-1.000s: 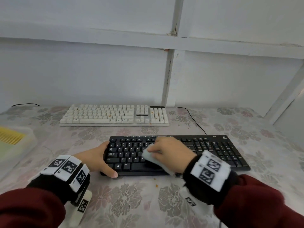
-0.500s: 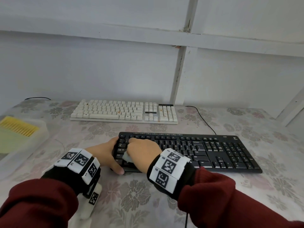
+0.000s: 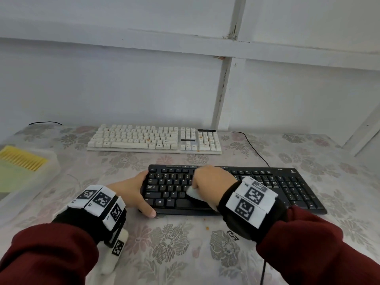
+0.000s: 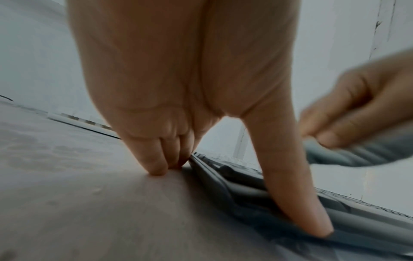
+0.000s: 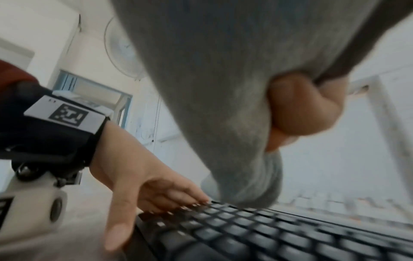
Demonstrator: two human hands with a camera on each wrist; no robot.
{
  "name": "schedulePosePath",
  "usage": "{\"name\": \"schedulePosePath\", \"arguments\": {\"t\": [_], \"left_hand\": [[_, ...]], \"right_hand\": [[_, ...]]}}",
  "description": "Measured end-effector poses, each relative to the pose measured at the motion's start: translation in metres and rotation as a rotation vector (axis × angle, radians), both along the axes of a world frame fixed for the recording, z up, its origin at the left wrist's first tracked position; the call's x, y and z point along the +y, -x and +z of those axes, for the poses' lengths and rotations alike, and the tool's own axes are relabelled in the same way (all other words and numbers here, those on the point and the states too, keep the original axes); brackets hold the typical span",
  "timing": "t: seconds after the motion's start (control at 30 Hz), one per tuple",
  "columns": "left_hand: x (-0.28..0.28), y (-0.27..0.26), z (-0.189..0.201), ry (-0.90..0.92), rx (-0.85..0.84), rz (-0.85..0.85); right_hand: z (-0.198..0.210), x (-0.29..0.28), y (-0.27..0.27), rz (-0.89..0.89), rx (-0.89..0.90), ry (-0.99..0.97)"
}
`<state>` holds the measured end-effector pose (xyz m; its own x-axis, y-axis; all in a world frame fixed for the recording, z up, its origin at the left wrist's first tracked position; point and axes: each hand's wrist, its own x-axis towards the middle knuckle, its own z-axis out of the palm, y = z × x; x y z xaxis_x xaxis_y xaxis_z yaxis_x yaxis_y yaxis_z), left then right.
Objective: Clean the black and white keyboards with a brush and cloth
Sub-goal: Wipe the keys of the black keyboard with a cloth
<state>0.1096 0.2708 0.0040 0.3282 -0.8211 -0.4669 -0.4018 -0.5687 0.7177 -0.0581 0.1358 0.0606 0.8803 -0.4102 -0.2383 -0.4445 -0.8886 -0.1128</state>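
The black keyboard (image 3: pixel 287 188) lies near me on the flowered tablecloth. My left hand (image 3: pixel 141 192) holds its left end, fingers against the side edge and thumb (image 4: pixel 312 211) along the front edge. My right hand (image 3: pixel 211 182) grips a bunched pale grey cloth (image 3: pixel 193 194) and presses it on the letter keys left of the middle. The right wrist view shows the cloth (image 5: pixel 212 88) hanging from the curled fingers onto the keys (image 5: pixel 245 229). The white keyboard (image 3: pixel 154 138) lies behind, near the wall, with orange crumbs on it. A yellow brush (image 3: pixel 22 160) rests at the far left.
The brush sits in a translucent tray (image 3: pixel 41 182) at the table's left edge. A black cable (image 3: pixel 253 147) runs from the black keyboard toward the wall. An orange crumb (image 3: pixel 207 228) lies on the cloth in front of the keyboard. A white wall stands close behind.
My right hand slid the cloth from the space bar to the keyboard's left end, then back right onto the letter keys. My left hand kept its hold on the left end.
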Motion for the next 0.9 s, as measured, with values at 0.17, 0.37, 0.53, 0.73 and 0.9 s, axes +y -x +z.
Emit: {"name": "schedulePosePath", "arguments": {"t": [0.17,0.37,0.53,0.73,0.9], "left_hand": [[-0.001,0.002,0.001,-0.015,-0.034,0.001],[-0.005,0.008,0.005,-0.026,-0.094,-0.01],[-0.003,0.002,0.0,-0.021,-0.027,0.018],[-0.003,-0.001,-0.004,-0.005,-0.005,0.014],[-0.002,-0.003,-0.004,-0.011,0.003,0.018]], "right_hand": [[-0.003,0.035,-0.042,0.087,-0.143,-0.105],[-0.023,0.05,-0.054,0.164,-0.069,0.0],[-0.026,0.029,-0.027,0.153,-0.122,0.034],[-0.031,-0.002,0.005,0.019,-0.063,0.014],[-0.015,-0.011,0.013,-0.047,0.0,0.029]]}}
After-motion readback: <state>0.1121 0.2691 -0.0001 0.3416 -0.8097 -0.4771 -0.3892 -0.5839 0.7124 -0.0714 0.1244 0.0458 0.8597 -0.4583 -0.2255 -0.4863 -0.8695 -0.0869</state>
